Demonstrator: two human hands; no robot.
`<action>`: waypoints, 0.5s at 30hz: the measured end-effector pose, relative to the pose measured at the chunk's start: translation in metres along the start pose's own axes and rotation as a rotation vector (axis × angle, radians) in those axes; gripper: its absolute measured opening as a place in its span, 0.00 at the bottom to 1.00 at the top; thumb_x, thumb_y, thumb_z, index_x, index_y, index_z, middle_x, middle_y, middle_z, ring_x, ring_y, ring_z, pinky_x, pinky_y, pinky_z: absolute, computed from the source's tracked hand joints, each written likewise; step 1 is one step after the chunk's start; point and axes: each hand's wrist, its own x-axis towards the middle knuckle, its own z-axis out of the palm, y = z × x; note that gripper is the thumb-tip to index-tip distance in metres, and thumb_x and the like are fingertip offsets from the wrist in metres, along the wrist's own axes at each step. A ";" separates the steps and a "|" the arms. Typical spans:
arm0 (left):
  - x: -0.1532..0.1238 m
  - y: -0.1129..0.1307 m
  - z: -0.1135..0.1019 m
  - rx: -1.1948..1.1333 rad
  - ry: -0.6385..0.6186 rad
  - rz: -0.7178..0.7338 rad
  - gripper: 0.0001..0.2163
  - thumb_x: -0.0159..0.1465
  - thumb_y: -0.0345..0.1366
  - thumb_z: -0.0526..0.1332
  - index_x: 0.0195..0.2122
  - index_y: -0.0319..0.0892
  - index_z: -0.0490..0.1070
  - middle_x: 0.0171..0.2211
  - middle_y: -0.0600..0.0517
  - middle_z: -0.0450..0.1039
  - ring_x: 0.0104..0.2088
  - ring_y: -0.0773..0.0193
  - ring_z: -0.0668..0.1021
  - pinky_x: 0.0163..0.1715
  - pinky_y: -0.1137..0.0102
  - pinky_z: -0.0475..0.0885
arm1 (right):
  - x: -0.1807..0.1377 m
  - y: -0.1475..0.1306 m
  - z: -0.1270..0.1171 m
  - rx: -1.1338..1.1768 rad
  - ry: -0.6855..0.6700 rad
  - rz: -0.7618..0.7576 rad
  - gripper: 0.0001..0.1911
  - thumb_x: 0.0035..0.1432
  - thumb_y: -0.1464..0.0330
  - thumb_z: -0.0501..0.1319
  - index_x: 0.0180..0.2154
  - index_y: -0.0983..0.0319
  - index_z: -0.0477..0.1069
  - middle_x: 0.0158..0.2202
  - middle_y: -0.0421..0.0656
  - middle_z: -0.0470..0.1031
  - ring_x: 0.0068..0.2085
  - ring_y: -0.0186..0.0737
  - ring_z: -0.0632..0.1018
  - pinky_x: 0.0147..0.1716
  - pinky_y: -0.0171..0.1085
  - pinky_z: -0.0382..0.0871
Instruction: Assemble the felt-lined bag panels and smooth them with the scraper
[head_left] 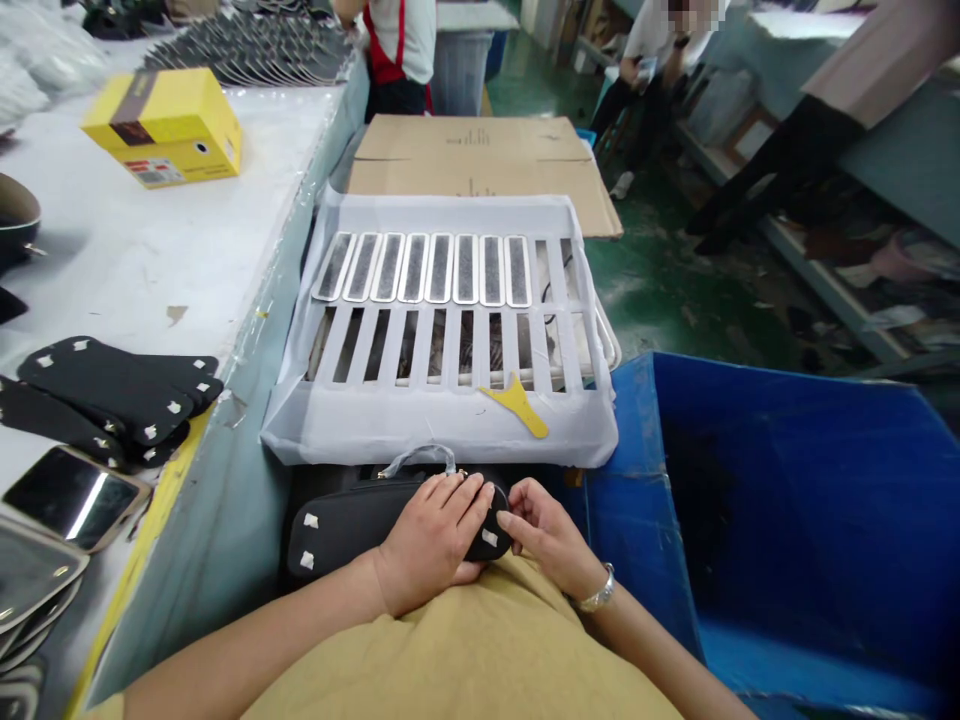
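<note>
A black bag (349,525) lies across my lap, its long flat side with small white tabs at the corners facing up. A clear-wrapped handle (420,455) arches on its far side. My left hand (442,530) is closed over the bag's right part, fingers laid across the top and thumb at the near edge. At the bag's rounded right end, my right hand (546,532) is curled with thumb and forefinger close together by a white tab (490,538). Whatever sits between those fingertips is too small to make out.
Beyond the bag stands a white-wrapped slatted rack (442,425) with a row of metal-framed strips (415,268) and a yellow Y-shaped piece (519,405). A blue bin (630,480) is at right. Black panels (112,385) and a yellow box (169,125) lie on the left table. Other people are farther back.
</note>
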 end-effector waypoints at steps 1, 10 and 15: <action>-0.001 -0.001 -0.001 -0.023 0.001 -0.016 0.34 0.52 0.44 0.62 0.58 0.35 0.56 0.56 0.39 0.61 0.54 0.49 0.65 0.55 0.56 0.58 | -0.001 0.002 -0.001 -0.046 0.002 0.009 0.15 0.53 0.58 0.59 0.31 0.60 0.57 0.24 0.34 0.62 0.23 0.29 0.67 0.21 0.32 0.66; -0.039 -0.023 -0.023 -0.023 -0.044 -0.141 0.40 0.47 0.48 0.66 0.57 0.33 0.55 0.55 0.37 0.61 0.55 0.50 0.64 0.56 0.55 0.56 | -0.004 -0.039 -0.027 -0.905 -0.071 -0.489 0.39 0.47 0.56 0.64 0.58 0.59 0.53 0.57 0.50 0.59 0.57 0.48 0.62 0.56 0.48 0.58; -0.053 -0.026 -0.022 -0.017 0.041 -0.173 0.35 0.47 0.45 0.65 0.54 0.35 0.59 0.51 0.39 0.65 0.51 0.51 0.68 0.54 0.56 0.57 | 0.014 -0.052 -0.010 -1.122 -0.306 -0.615 0.44 0.40 0.54 0.68 0.57 0.62 0.57 0.54 0.53 0.64 0.55 0.53 0.65 0.54 0.51 0.57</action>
